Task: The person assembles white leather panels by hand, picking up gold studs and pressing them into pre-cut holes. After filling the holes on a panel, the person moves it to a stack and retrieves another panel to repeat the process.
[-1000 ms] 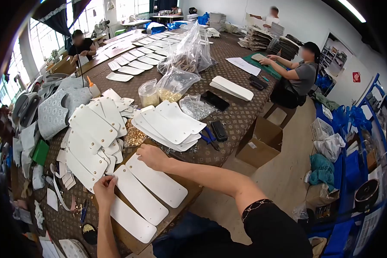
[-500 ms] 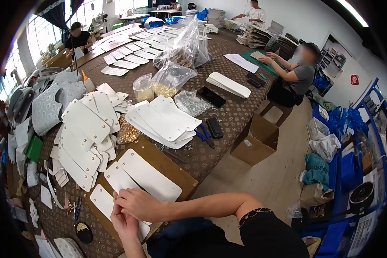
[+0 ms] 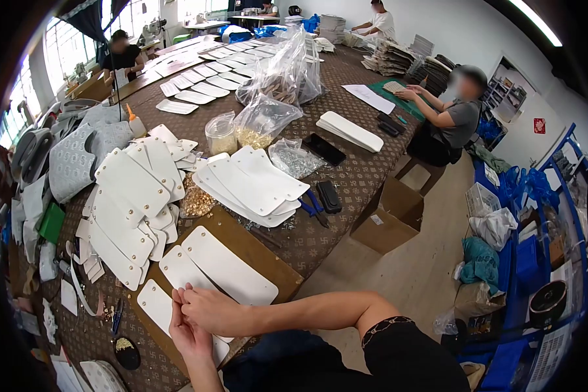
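My right hand point(image 3: 214, 311) lies over my left hand point(image 3: 187, 332), and both are closed with their fingertips together. Anything they pinch is too small or too hidden to make out. Beneath them is a white panel point(image 3: 153, 302) with small gold studs near its end. A second white panel point(image 3: 178, 266) and a third white panel point(image 3: 232, 264) lie beside it on a brown board point(image 3: 277, 276). Just beyond the board sits a bag of gold-coloured studs point(image 3: 196, 198). A small dark dish point(image 3: 128, 357) with tiny gold pieces is left of my hands.
Stacked studded panels point(image 3: 114, 219) cover the left side, and more white panels point(image 3: 251, 179) lie ahead. Blue-handled pliers point(image 3: 315, 206), a phone point(image 3: 324, 149) and a clear jar point(image 3: 221, 135) are on the patterned table point(image 3: 353, 196). A cardboard box point(image 3: 389, 222) stands on the floor; a co-worker point(image 3: 460, 111) sits beyond.
My hands stay together over the same panel, with only a slight shift of the fingers. The whole view has moved very slightly.
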Available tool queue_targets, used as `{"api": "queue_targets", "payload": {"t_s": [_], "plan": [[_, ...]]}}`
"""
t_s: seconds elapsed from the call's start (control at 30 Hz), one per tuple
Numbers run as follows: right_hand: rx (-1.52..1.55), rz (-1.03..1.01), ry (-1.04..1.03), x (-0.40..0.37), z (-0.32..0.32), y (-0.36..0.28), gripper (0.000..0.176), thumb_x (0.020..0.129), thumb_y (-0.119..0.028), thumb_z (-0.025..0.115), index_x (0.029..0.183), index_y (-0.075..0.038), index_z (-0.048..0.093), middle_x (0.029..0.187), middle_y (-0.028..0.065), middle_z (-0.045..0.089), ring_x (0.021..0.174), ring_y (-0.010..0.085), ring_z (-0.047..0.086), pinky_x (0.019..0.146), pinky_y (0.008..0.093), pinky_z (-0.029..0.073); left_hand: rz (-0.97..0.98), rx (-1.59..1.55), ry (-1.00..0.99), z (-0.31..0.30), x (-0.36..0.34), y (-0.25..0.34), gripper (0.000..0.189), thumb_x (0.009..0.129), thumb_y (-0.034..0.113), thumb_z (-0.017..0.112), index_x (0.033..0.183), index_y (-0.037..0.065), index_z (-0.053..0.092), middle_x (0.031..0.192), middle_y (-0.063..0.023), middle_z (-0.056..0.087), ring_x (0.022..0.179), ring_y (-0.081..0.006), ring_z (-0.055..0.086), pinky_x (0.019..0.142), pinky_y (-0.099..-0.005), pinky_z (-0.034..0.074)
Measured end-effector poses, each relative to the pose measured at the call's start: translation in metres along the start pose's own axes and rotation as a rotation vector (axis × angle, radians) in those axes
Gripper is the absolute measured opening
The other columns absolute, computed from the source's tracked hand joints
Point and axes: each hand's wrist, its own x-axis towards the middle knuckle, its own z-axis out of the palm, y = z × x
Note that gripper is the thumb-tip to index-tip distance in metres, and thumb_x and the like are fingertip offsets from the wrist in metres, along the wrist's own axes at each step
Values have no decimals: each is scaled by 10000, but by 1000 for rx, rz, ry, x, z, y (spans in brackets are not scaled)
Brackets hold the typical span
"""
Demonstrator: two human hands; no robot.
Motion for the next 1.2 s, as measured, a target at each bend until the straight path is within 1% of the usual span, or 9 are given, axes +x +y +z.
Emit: {"api": "queue_targets", "payload": {"t_s": [0.27, 0.37, 0.57, 0.7, 0.77, 0.87, 0.93, 1.03, 1.2], "plan": [[123, 30, -139, 7, -18, 3, 156, 908, -122, 627, 946, 28, 646, 967, 186, 653, 924, 371, 649, 782, 469, 536, 47, -73, 163, 29, -10, -7, 416, 1142, 171, 346, 1476, -12, 513, 1556, -143, 504, 1471, -270, 440, 1255, -435, 337], [68, 124, -86, 9, -18, 2, 140, 899, -120, 637, 937, 15, 641, 952, 192, 645, 913, 367, 647, 771, 466, 541, 32, -69, 142, 30, -11, -6, 417, 1143, 174, 345, 1485, -2, 508, 1561, -143, 502, 1468, -263, 444, 1254, -432, 335], [52, 6, -25, 11, -23, 8, 163, 874, -121, 666, 940, 28, 678, 961, 222, 678, 882, 401, 685, 789, 492, 554, -15, -132, 86, 25, -11, 0, 399, 1145, 190, 353, 1445, 10, 544, 1513, -132, 552, 1424, -263, 495, 1226, -437, 381], [426, 0, 153, 10, -40, 7, 108, 889, -84, 641, 935, 7, 679, 862, 170, 650, 767, 343, 654, 715, 434, 536, -45, -156, -2, 6, -7, 6, 405, 1139, 181, 362, 1461, -17, 508, 1530, -158, 525, 1433, -297, 488, 1212, -459, 399], [428, 83, 83, 2, -58, 16, 115, 877, -67, 647, 941, 13, 698, 848, 178, 663, 756, 327, 651, 706, 406, 533, -111, -172, -93, 8, -18, 11, 408, 1128, 167, 380, 1456, -52, 481, 1529, -205, 505, 1436, -343, 474, 1223, -473, 391], [330, 225, 135, -30, -94, 28, 145, 928, -19, 696, 1067, 8, 729, 918, 104, 757, 772, 112, 698, 659, 270, 552, -11, -96, 44, 21, -36, 18, 413, 1115, 132, 379, 1452, -100, 437, 1505, -265, 489, 1435, -388, 462, 1236, -480, 385], [437, 492, 135, -58, -102, 38, 117, 932, -41, 711, 1028, 26, 713, 902, 119, 763, 784, 166, 738, 682, 293, 568, 18, -57, 45, 10, -47, 31, 419, 1104, 92, 379, 1467, -117, 402, 1502, -283, 472, 1445, -386, 449, 1241, -475, 385], [469, 646, 83, -89, -113, 39, 117, 958, -36, 703, 1057, 26, 705, 870, 72, 759, 759, 132, 721, 665, 274, 562, 113, 17, 113, 2, -64, 45, 448, 1087, 51, 389, 1494, -133, 352, 1521, -294, 439, 1455, -383, 436, 1257, -467, 369], [350, 631, 45, -106, -110, 35, 107, 954, -20, 704, 1049, 29, 698, 846, 91, 735, 709, 146, 692, 642, 279, 543, 119, 63, 103, -4, -79, 53, 450, 1085, 52, 391, 1496, -130, 351, 1522, -297, 438, 1459, -386, 432, 1259, -463, 368]]}}
